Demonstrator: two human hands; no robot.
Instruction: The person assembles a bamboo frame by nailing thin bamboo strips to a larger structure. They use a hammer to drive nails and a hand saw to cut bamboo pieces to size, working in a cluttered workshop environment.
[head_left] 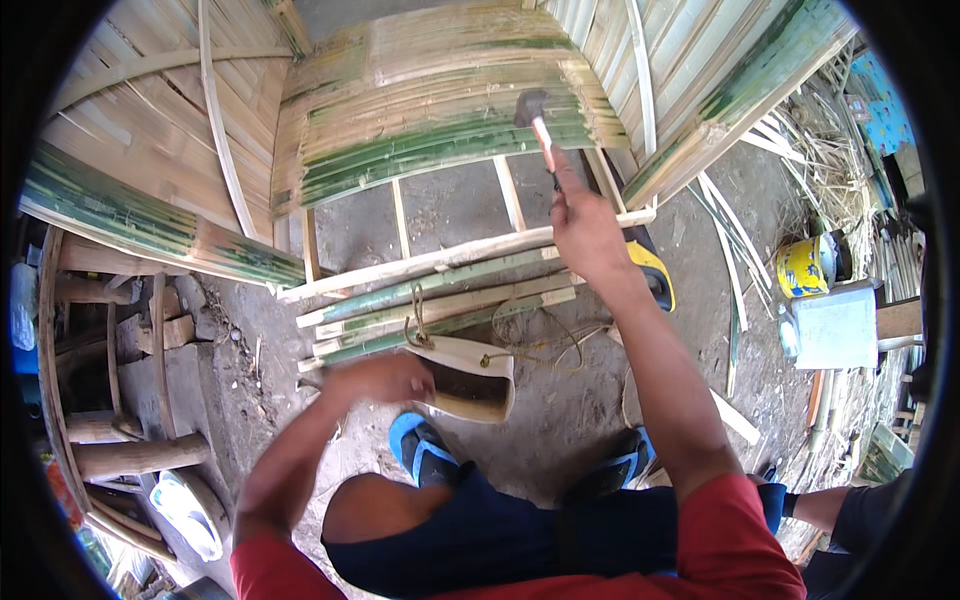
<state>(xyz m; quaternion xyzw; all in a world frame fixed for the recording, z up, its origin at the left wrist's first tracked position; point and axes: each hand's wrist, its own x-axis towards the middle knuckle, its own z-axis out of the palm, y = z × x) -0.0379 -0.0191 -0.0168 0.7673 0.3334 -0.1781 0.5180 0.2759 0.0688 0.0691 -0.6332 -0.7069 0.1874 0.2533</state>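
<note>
Yellow-and-blue labelled round tin at far right; white rectangular box just below it, touching; no signs/screens.

Rough split-bamboo slats (green skin, matt), dark metal hammer head, dusty bare-earth ground.

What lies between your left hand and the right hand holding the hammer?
In the head view, loose split bamboo slats lie on the ground between the left hand and the right hand gripping the hammer; a pale wooden rail runs just above them.
</note>
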